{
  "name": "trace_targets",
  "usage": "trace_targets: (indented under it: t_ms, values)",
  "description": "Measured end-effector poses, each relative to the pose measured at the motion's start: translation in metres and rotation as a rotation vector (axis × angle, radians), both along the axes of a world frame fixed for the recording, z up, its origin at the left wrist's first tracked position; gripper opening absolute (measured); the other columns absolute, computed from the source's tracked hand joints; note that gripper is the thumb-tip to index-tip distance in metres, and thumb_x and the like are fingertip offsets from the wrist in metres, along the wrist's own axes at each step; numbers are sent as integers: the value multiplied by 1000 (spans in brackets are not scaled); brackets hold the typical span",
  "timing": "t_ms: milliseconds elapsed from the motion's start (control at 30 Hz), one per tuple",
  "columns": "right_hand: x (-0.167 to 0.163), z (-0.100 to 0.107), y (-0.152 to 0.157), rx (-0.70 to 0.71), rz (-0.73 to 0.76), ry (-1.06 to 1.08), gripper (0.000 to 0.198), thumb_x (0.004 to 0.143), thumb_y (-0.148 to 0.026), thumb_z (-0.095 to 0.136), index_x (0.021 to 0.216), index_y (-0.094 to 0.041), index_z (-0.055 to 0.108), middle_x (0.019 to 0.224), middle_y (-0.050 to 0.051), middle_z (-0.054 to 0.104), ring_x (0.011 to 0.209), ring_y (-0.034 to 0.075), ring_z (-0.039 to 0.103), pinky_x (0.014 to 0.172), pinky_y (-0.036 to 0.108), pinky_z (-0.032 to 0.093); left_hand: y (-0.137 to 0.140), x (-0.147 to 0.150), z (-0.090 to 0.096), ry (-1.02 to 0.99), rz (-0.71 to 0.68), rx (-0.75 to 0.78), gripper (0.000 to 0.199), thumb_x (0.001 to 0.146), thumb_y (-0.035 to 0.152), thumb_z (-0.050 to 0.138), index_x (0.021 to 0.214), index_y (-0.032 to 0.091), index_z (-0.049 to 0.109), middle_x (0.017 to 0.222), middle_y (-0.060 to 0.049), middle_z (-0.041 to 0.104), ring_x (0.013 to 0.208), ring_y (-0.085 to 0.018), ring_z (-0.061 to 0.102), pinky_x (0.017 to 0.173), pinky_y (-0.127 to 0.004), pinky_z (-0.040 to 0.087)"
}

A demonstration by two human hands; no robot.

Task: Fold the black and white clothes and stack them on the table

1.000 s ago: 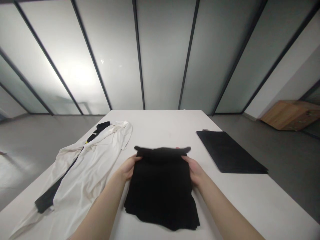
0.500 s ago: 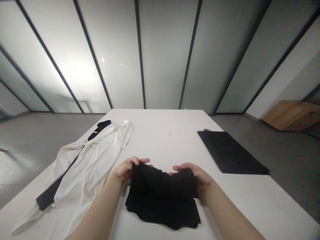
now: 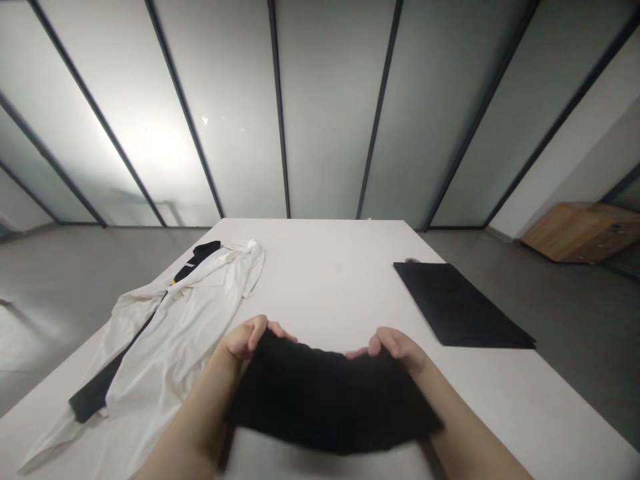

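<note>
A piece of black cloth (image 3: 335,400) hangs between my two hands at the near part of the table. My left hand (image 3: 253,337) is closed on its upper left corner, thumb on the near side. At the upper right corner, my right hand (image 3: 397,347) grips the same cloth. The top edge sags a little between them, and the lower edge spreads wider and is blurred. Most of my fingers are hidden behind the fabric.
The white table (image 3: 325,287) stretches away ahead of me. White garments (image 3: 170,360) with dark strips lie along its left side. Flat black sheets (image 3: 460,303) rest near the right edge. A wooden cabinet (image 3: 583,230) stands on the floor beyond, and frosted panels (image 3: 330,107) rise behind.
The black cloth has been lifted and its folded layers have dropped into one wider hanging panel. My right hand has shifted slightly, its fingers now curled over the top corner.
</note>
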State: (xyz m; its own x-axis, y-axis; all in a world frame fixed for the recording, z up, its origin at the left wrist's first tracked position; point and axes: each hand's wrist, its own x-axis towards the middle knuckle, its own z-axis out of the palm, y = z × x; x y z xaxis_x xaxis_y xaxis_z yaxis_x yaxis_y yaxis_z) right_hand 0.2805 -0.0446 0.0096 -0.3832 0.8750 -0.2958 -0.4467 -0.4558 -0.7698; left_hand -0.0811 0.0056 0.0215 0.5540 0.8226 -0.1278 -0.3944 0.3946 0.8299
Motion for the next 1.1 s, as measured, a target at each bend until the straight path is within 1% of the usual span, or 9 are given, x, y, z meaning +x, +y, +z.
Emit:
trace_targets:
  t_ms: [133, 233, 300, 500, 700, 833, 933, 1000, 1100]
  values:
    - [-5, 5, 6, 47, -18, 94, 25, 69, -20, 87, 90, -24, 73, 117, 4, 80, 115, 33, 74, 110, 55, 50, 4, 5, 2, 42, 84, -33, 23, 64, 14, 91, 67, 18, 69, 112, -8, 80, 106, -33, 76, 98, -43, 59]
    - [-13, 8, 27, -34, -148, 46, 26, 86, -33, 75, 109, -22, 72, 122, 8, 78, 117, 28, 73, 107, 45, 55, 17, 19, 1, 118, 230, -156, 51, 72, 9, 84, 120, 22, 73, 129, -10, 75, 106, -26, 76, 93, -34, 61]
    - [-15, 5, 38, -117, -164, 24, 26, 92, -36, 69, 110, -18, 71, 113, 11, 80, 112, 28, 75, 103, 42, 58, 23, 24, -1, 122, 254, -210, 54, 77, 10, 79, 129, 18, 69, 124, -13, 77, 105, -27, 77, 92, -34, 61]
    - [-13, -8, 39, -166, -154, 54, 29, 95, -30, 64, 120, -17, 70, 109, 10, 82, 99, 28, 79, 100, 42, 60, 25, 23, -9, 142, 173, -283, 35, 86, 25, 77, 115, 7, 73, 110, -19, 80, 101, -32, 78, 95, -38, 62]
    - [-18, -4, 35, 1, -252, 12, 46, 82, -18, 77, 126, -29, 69, 122, 4, 79, 110, 27, 76, 107, 45, 56, 20, 25, -6, 103, 157, -104, 44, 77, 16, 86, 119, 15, 75, 110, -12, 81, 102, -28, 78, 96, -38, 60]
    - [2, -4, 16, 142, -124, 55, 32, 67, -11, 86, 95, -26, 78, 103, 4, 83, 108, 31, 76, 108, 50, 53, 9, 5, -5, 49, 59, 20, 23, 63, 19, 96, 70, 17, 74, 91, -8, 82, 96, -31, 78, 93, -41, 61]
    - [15, -4, -1, 189, 93, 147, 24, 60, -10, 91, 67, -22, 71, 88, 6, 82, 107, 39, 76, 105, 60, 51, -1, -9, -2, -53, -82, 91, 52, 60, 23, 98, 41, 16, 51, 90, -10, 81, 103, -39, 77, 102, -53, 57]
    - [14, -2, -2, 155, 89, 169, 22, 65, -11, 90, 77, -23, 75, 102, 5, 83, 110, 36, 76, 106, 58, 52, -2, -9, 0, -58, -104, 97, 49, 62, 21, 97, 43, 16, 52, 99, -11, 82, 104, -39, 77, 101, -53, 57]
    - [-1, 4, 14, 37, -155, 158, 33, 83, -19, 80, 114, -28, 75, 125, 4, 78, 111, 25, 76, 106, 44, 55, 9, 6, 0, 6, 110, 4, 19, 70, 16, 91, 77, 18, 73, 118, -10, 79, 103, -28, 78, 95, -38, 61]
